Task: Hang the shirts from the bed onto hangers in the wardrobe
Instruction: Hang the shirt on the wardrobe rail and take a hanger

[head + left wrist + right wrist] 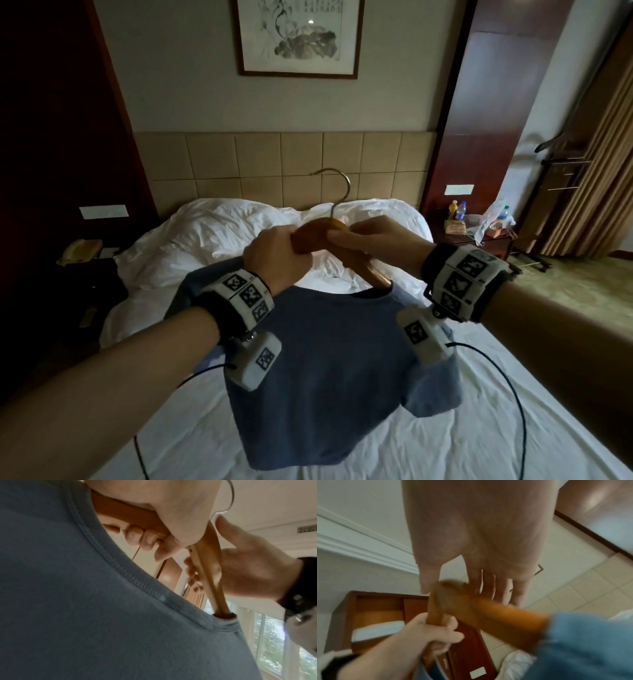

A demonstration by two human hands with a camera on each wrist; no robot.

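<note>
A blue-grey shirt [329, 370] hangs on a wooden hanger [317, 233] with a metal hook, above the white bed [445, 445].

A framed ink painting [297, 36] hangs on the pale wall above a tan padded headboard [284, 164]. Dark red wood panels [479, 113] flank the headboard on both sides. At the right corner of the bed head a nightstand [479, 236] carries bottles [460, 209] and a plastic bag. On the left nightstand sits a yellowish telephone [79, 250]. Brown curtains [603, 164] hang at the right edge, over patterned carpet [582, 284]. The light is dim.
</note>
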